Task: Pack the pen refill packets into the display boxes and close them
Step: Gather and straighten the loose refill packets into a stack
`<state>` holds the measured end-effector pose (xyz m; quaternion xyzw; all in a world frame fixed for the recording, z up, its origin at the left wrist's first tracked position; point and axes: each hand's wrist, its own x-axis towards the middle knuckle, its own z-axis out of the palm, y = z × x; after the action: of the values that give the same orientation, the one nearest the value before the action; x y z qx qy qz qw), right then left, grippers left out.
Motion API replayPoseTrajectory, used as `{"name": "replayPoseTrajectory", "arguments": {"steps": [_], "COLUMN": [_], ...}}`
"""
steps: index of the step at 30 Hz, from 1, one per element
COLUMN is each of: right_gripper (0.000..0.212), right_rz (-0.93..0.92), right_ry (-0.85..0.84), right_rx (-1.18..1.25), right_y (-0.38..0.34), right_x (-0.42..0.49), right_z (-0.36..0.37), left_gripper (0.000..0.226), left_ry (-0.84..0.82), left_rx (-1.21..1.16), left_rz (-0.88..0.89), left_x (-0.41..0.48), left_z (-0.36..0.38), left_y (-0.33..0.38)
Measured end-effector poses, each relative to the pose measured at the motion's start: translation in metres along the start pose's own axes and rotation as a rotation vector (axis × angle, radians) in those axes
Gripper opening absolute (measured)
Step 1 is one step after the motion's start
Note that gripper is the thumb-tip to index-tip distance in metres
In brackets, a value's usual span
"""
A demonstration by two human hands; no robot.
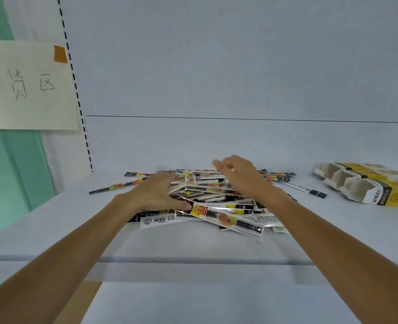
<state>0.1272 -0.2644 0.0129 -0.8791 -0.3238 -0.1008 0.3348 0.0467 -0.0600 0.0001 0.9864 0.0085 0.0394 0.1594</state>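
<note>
A loose pile of pen refill packets (216,206), long clear sleeves printed in yellow, black and white, lies in the middle of the white shelf (193,244). My left hand (156,191) rests on the left side of the pile with its fingers spread and bent, the thumb touching a front packet. My right hand (236,174) is over the back of the pile, fingers loosely curled, with nothing seen in it. A yellow display box (366,185) lies open on the shelf at the far right, showing its white cardboard compartments.
Stray packets (310,190) lie between the pile and the box, and one more packet (114,187) at the left. A handwritten paper sign (29,85) is taped to the left upright. The shelf's front edge (193,261) runs below my forearms.
</note>
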Motion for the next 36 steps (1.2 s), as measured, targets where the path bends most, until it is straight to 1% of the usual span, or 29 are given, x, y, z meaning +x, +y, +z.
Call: {"name": "replayPoseTrajectory", "arguments": {"steps": [1,2,3,5,7,9,10,11,13,14,16,18,21,22,25,27,30,33,36], "right_gripper": [0.043,0.032,0.025,0.036,0.049,0.055,0.056,0.056,0.060,0.061,0.058,0.044,0.026,0.022,0.034,0.036,0.029,0.019,0.017], "right_rz": [0.054,0.112,0.167,0.228,0.192,0.151,0.148,0.148,0.154,0.152,0.163,0.167,0.143,0.152,0.221,0.253,0.309,0.331,0.278], "right_ry": [0.091,0.136,0.129,0.001,-0.153,-0.261,-0.296,-0.329,-0.433,-0.484,-0.525,-0.490,-0.332,-0.282,-0.224,-0.183,-0.117,-0.110,-0.040], "right_rx": [-0.051,-0.132,-0.210,-0.296,-0.324,-0.345,-0.354,-0.356,-0.364,-0.384,-0.402,-0.420,-0.630,-0.669,-0.641,-0.661,-0.670,-0.665,-0.586], "right_y": [0.009,0.020,0.031,0.050,0.063,0.067,0.069,0.069,0.065,0.064,0.066,0.075,0.087,0.089,0.093,0.097,0.099,0.095,0.080], "right_x": [0.003,0.007,0.008,0.008,0.003,0.001,0.002,0.003,0.006,0.008,0.012,0.016,0.014,0.011,0.002,0.000,0.002,0.008,0.018], "right_z": [-0.003,-0.006,-0.009,-0.012,-0.012,-0.012,-0.011,-0.012,-0.015,-0.018,-0.024,-0.027,-0.026,-0.025,-0.024,-0.023,-0.025,-0.027,-0.031], "left_gripper": [0.082,0.079,0.076,0.071,0.065,0.052,0.049,0.056,0.081,0.086,0.084,0.082,0.081,0.079,0.077,0.076,0.070,0.067,0.080], "left_ry": [0.016,0.036,0.055,0.065,0.055,0.101,0.127,0.121,0.053,0.033,0.057,0.115,0.207,0.226,0.255,0.229,0.181,0.140,0.154], "left_rx": [0.004,0.027,0.072,0.191,0.234,0.217,0.211,0.214,0.253,0.276,0.303,0.324,0.357,0.359,0.394,0.435,0.403,0.286,0.353], "left_rz": [0.042,0.099,0.177,0.354,0.453,0.470,0.466,0.451,0.399,0.380,0.370,0.363,0.321,0.297,0.276,0.288,0.300,0.317,0.360], "left_x": [0.000,0.000,0.000,-0.003,-0.004,-0.002,0.000,0.001,0.002,0.003,0.004,0.005,0.005,0.005,0.004,0.004,0.001,-0.008,-0.013], "left_z": [0.000,0.002,0.006,0.017,0.031,0.040,0.044,0.046,0.050,0.051,0.052,0.050,0.049,0.049,0.046,0.040,0.038,0.040,0.042], "left_y": [0.005,0.009,0.015,0.028,0.037,0.041,0.041,0.041,0.042,0.042,0.042,0.039,0.035,0.034,0.027,0.020,0.012,0.011,0.012]}}
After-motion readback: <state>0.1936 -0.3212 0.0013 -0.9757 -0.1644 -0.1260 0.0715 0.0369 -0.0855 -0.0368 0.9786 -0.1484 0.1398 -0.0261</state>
